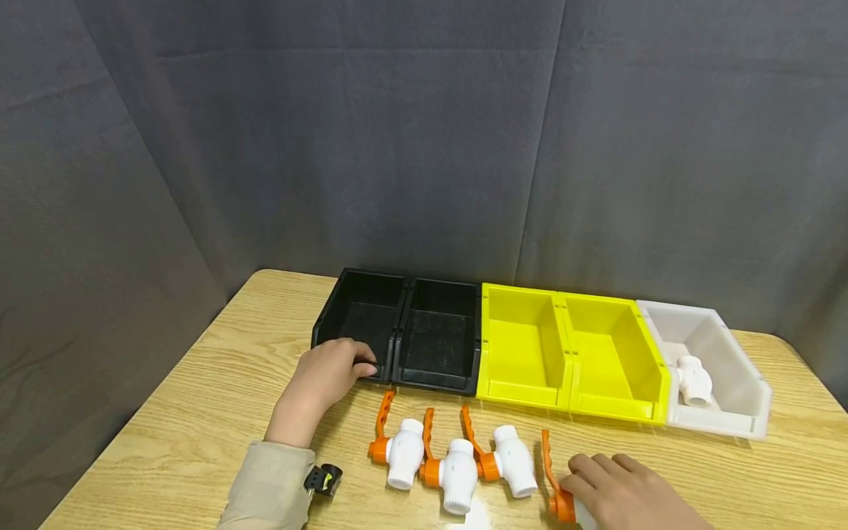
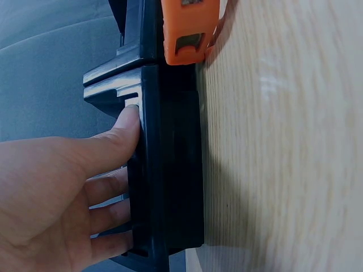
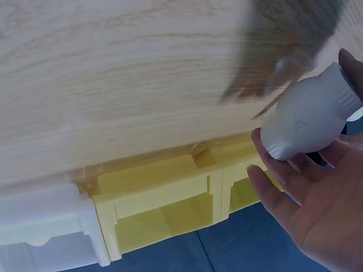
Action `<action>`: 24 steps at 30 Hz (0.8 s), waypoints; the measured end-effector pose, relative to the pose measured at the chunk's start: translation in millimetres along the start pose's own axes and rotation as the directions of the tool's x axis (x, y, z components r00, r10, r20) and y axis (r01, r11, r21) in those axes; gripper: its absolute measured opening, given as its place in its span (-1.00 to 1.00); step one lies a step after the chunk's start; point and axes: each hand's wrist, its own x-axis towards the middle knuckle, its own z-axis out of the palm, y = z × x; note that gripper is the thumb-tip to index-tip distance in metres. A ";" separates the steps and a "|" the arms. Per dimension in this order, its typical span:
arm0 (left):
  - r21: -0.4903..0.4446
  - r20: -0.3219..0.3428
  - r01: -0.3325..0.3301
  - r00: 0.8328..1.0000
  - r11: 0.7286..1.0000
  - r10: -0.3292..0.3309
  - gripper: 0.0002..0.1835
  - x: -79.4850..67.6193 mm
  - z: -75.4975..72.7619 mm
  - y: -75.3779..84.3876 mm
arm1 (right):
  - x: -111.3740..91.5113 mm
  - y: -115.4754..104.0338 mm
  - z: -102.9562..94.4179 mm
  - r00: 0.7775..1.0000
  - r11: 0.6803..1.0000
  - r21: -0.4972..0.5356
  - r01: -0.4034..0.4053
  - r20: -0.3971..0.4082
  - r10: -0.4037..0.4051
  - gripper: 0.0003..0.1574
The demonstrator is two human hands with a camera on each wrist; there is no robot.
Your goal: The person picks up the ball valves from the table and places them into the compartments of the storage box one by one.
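In the head view my left hand (image 1: 333,370) rests at the front rim of the leftmost black bin (image 1: 322,331). The left wrist view shows its thumb (image 2: 129,120) touching the bin's lip, while the other fingertips are hidden behind it. My right hand (image 1: 626,492) holds a white ball valve (image 3: 309,116) by its body, between thumb and fingers. Its orange lever (image 1: 548,464) stands out to the left. Left of that hand lie three more white ball valves with orange levers: a left one (image 1: 405,453), a middle one (image 1: 458,477) and a right one (image 1: 514,461).
Bins stand side by side along the back: a second black bin (image 1: 437,380), two yellow bins, left (image 1: 517,396) and right (image 1: 612,409), then a white bin (image 1: 718,422) with a white valve (image 1: 694,381) inside. A grey curtain (image 1: 424,147) hangs behind the wooden table (image 1: 165,427).
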 end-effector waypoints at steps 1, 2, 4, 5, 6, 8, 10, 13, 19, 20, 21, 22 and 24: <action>0.000 0.000 0.000 1.000 1.000 0.000 -0.84 0.1 0.0 -0.1 | 0.1 0.6 -1.3 1.000 1.000 -0.004 -0.006 -0.011 0.006 -0.20; 0.001 0.000 -0.001 1.000 1.000 0.001 -0.84 -0.1 -0.3 0.0 | 0.1 1.2 -2.6 1.000 1.000 -0.001 -0.015 -0.014 0.015 -0.19; 0.001 0.000 -0.002 1.000 1.000 0.002 -0.84 -0.3 -0.7 0.2 | 0.1 1.6 -6.0 0.999 0.999 0.014 -0.050 0.013 0.050 -0.15; 0.001 0.000 -0.003 1.000 1.000 0.003 -0.84 -0.4 -0.7 0.2 | 0.3 1.9 -7.9 0.997 0.997 0.019 -0.071 0.033 0.071 -0.12; 0.001 0.000 -0.003 1.000 1.000 0.003 -0.84 -0.5 -0.9 0.3 | 0.8 2.2 -10.0 0.993 0.995 0.029 -0.098 0.065 0.096 -0.09; 0.001 -0.001 -0.003 1.000 1.000 0.003 -0.84 -0.8 -1.1 0.3 | 1.9 2.9 -13.9 0.984 0.989 0.039 -0.143 0.116 0.138 -0.04; 0.001 -0.003 -0.003 1.000 1.000 0.003 -0.84 -0.9 -1.2 0.3 | 3.2 3.7 -17.9 0.970 0.981 0.050 -0.187 0.169 0.176 0.03; 0.000 -0.006 -0.005 1.000 1.000 0.005 -0.84 -1.1 -1.3 0.3 | 5.3 6.5 -22.2 0.940 0.964 0.082 -0.253 0.256 0.224 0.07; -0.001 -0.004 -0.008 1.000 1.000 0.008 -0.85 -0.8 -1.6 1.0 | 5.3 13.8 -30.4 0.945 0.961 0.068 -0.267 0.214 0.247 -0.13; -0.001 -0.003 -0.007 1.000 1.000 0.007 -0.84 -0.7 -1.6 1.1 | 4.8 14.7 -31.4 0.959 0.968 0.049 -0.245 0.161 0.235 -0.17; 0.000 -0.002 -0.006 1.000 1.000 0.006 -0.84 -0.7 -1.7 1.3 | 4.5 15.6 -32.9 0.966 0.972 0.027 -0.233 0.121 0.228 -0.19; 0.001 -0.001 -0.005 1.000 1.000 0.005 -0.84 -0.9 -1.9 1.7 | 4.7 16.8 -34.3 0.966 0.971 0.018 -0.237 0.106 0.234 -0.21; 0.001 0.001 -0.001 1.000 1.000 0.001 -0.84 -1.3 -2.4 2.2 | 5.3 19.4 -36.3 0.961 0.965 0.017 -0.261 0.101 0.258 -0.23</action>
